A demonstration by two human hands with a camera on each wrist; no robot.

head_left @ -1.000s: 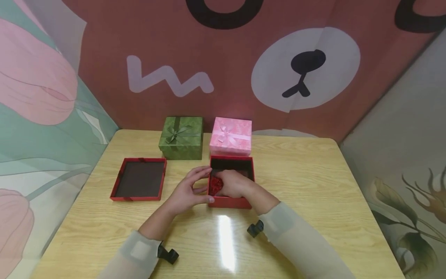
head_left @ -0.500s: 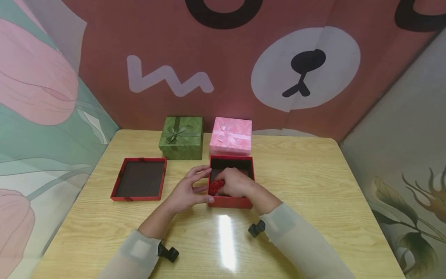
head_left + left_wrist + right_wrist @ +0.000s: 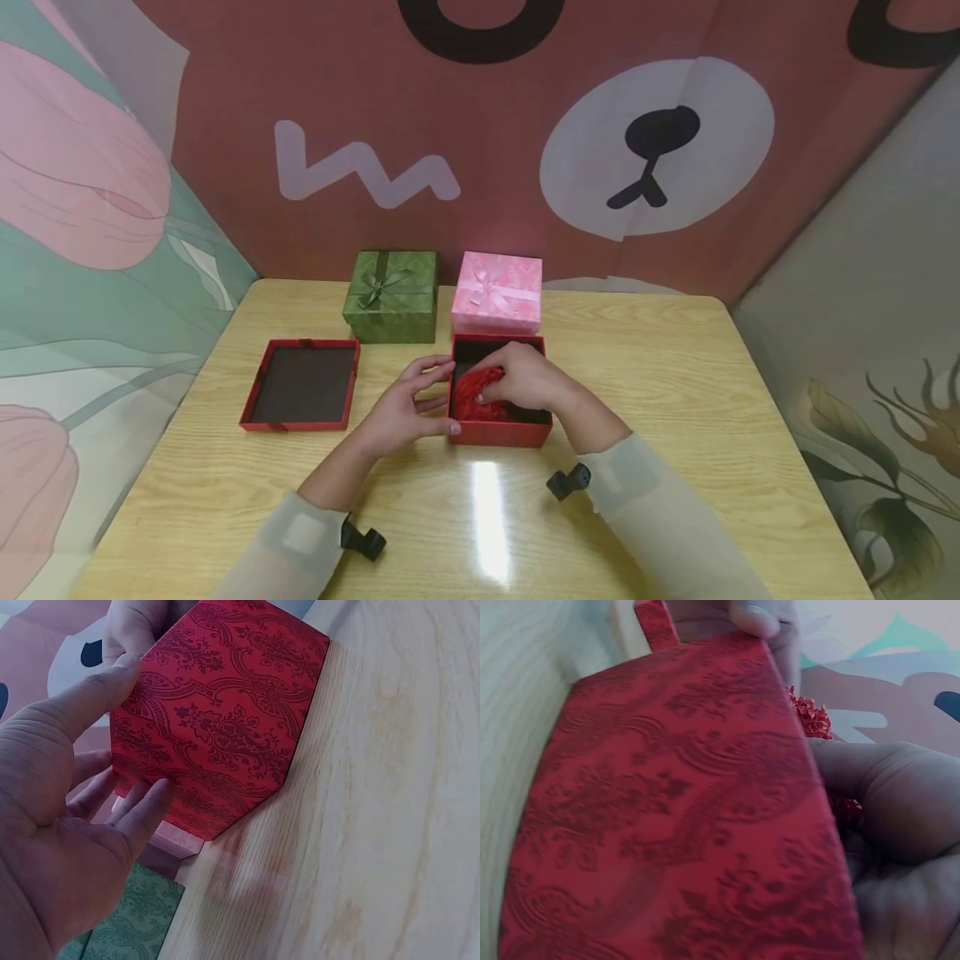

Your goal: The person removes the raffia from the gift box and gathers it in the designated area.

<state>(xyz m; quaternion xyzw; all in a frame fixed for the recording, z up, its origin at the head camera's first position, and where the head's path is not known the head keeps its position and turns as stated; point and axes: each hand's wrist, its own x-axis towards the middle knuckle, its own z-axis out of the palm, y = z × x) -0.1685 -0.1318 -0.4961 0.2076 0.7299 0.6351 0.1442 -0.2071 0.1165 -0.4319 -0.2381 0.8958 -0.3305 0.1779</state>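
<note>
An open red gift box (image 3: 502, 434) with a dark inside stands on the table. My left hand (image 3: 393, 421) holds its left side, the thumb at the near corner and the fingers toward the far one. In the left wrist view, that thumb lies at the edge of the patterned box (image 3: 217, 727). My right hand (image 3: 528, 382) reaches over the box and grips a fluffy clump of red shredded paper (image 3: 471, 390) inside it. In the right wrist view, the box wall hides most of the paper (image 3: 810, 716).
The box's upturned lid (image 3: 303, 387) lies to the left on the wooden table (image 3: 675, 400). A closed green gift box (image 3: 390, 304) and a closed pink one (image 3: 495, 292), both with bows, stand behind, against the mural wall (image 3: 495, 167).
My right hand has risen and moved slightly right, drawing up the shredded paper, which now shows as a larger, looser clump. My left hand has stayed at the box's side.
</note>
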